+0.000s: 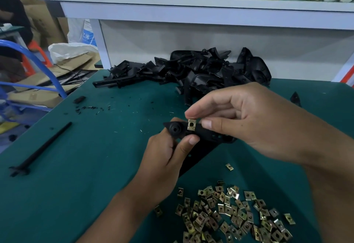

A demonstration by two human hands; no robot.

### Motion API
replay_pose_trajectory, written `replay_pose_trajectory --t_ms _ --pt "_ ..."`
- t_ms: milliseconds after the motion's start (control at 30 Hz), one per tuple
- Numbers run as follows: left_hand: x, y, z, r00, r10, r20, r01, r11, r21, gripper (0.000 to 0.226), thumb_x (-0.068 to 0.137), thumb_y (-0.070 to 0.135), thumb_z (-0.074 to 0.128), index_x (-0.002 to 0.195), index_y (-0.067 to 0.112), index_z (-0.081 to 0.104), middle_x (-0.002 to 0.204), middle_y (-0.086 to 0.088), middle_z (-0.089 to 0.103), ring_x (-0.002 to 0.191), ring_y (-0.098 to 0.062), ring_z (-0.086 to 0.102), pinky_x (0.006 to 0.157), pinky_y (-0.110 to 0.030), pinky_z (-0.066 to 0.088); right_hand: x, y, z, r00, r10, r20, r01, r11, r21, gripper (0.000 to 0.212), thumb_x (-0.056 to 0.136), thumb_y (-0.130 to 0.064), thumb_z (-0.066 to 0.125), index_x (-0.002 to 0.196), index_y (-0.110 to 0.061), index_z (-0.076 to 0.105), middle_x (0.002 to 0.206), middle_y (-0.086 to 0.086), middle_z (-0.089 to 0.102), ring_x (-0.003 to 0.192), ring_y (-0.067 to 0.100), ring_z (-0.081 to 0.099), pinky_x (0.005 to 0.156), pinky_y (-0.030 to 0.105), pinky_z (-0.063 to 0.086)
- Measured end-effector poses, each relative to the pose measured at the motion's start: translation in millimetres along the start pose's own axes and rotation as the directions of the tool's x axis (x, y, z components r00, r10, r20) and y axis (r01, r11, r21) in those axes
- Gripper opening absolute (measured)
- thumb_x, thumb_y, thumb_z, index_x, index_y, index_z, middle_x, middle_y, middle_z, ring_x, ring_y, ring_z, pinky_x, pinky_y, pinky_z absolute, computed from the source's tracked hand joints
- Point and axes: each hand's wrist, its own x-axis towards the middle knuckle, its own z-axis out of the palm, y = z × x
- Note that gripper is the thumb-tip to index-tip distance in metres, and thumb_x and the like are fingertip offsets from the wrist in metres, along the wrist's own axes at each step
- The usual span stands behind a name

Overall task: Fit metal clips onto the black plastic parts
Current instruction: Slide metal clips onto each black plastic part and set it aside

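Green matting point(107, 166) covered the bench under my hands. My left hand point(164, 152) gripped the black part point(201, 137), its long axis running from the round boss down toward the loose clips point(229, 214). My right hand point(249, 120) pinched one clip point(191, 124) at the part's upper edge, just right of the boss, open side seemingly facing down; pushing straight down should seat it.
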Motion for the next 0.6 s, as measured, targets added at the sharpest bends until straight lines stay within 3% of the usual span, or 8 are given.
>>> replay_pose_trajectory --t_ms 100,167,267,367,433,533,600 --pt "1 -1 -1 1.000 -0.004 0.007 0.004 1.000 -0.014 0.036 0.095 0.071 0.038 0.095 0.040 0.056 0.088 0.026 0.061 0.080 0.003 0.060 0.067 -0.011 0.042 0 -2 1 0.998 0.001 -0.058 -0.002 1.000 -0.012 0.028 0.094 -0.017 0.070 0.113 -0.037 0.071 0.108 -0.023 0.073 0.097 -0.004 0.071 0.087 0.021 0.058" --pt "1 -2 -1 0.999 0.003 0.036 -0.002 1.000 -0.022 0.037 0.095 0.071 0.039 0.097 0.038 0.057 0.089 0.022 0.061 0.080 -0.001 0.060 0.068 -0.017 0.045 -1 -5 1 0.997 -0.019 -0.080 0.014 0.998 -0.064 0.028 0.093 -0.017 0.071 0.111 -0.039 0.071 0.102 -0.025 0.073 0.095 -0.006 0.070 0.087 0.013 0.053" --pt "0 -2 -1 0.998 -0.001 0.070 0.002 1.000 -0.023 0.050 0.093 0.074 0.038 0.099 0.028 0.058 0.089 0.014 0.061 0.077 -0.007 0.059 0.068 -0.032 0.048 -3 -8 3 0.996 -0.051 -0.079 0.037 0.984 -0.173 0.029 0.091 -0.020 0.072 0.111 -0.041 0.069 0.094 -0.030 0.073 0.092 -0.012 0.067 0.074 -0.001 0.042" --pt "2 -2 -1 0.998 0.005 0.069 -0.002 0.999 -0.043 0.051 0.093 0.073 0.039 0.099 0.027 0.060 0.089 0.021 0.061 0.079 -0.004 0.059 0.068 -0.028 0.047 -4 -12 3 0.995 -0.058 -0.082 0.038 0.973 -0.226 0.030 0.092 -0.023 0.070 0.114 -0.043 0.068 0.095 -0.033 0.071 0.095 -0.016 0.063 0.073 -0.002 0.040" --pt "2 -2 -1 0.998 -0.002 0.061 0.003 1.000 -0.025 0.056 0.092 0.075 0.038 0.100 0.025 0.061 0.089 0.017 0.062 0.079 -0.009 0.061 0.069 -0.033 0.048 -4 -14 2 0.997 -0.052 -0.055 0.037 0.971 -0.236 0.028 0.093 -0.031 0.065 0.117 -0.046 0.065 0.098 -0.036 0.070 0.099 -0.018 0.061 0.073 0.003 0.045" --pt "2 -4 -2 0.999 -0.035 0.014 0.035 0.998 0.048 0.059 0.089 0.081 0.035 0.101 0.029 0.060 0.079 0.000 0.063 0.069 -0.021 0.060 0.063 -0.041 0.045 -8 -10 -9 0.995 0.010 -0.095 -0.030 0.977 -0.210 0.028 0.089 -0.045 0.055 0.117 -0.046 0.063 0.103 -0.036 0.069 0.102 -0.015 0.062 0.080 0.012 0.047" --pt "2 -7 -4 0.998 -0.048 -0.046 0.050 0.997 0.065 0.050 0.090 0.078 0.035 0.102 0.036 0.060 0.068 0.000 0.059 0.058 -0.018 0.055 0.051 -0.032 0.041 -11 2 -21 0.985 0.081 -0.154 -0.122 0.952 -0.281 0.019 0.088 -0.044 0.057 0.106 -0.045 0.065 0.100 -0.035 0.067 0.097 -0.014 0.062 0.075 0.010 0.045"
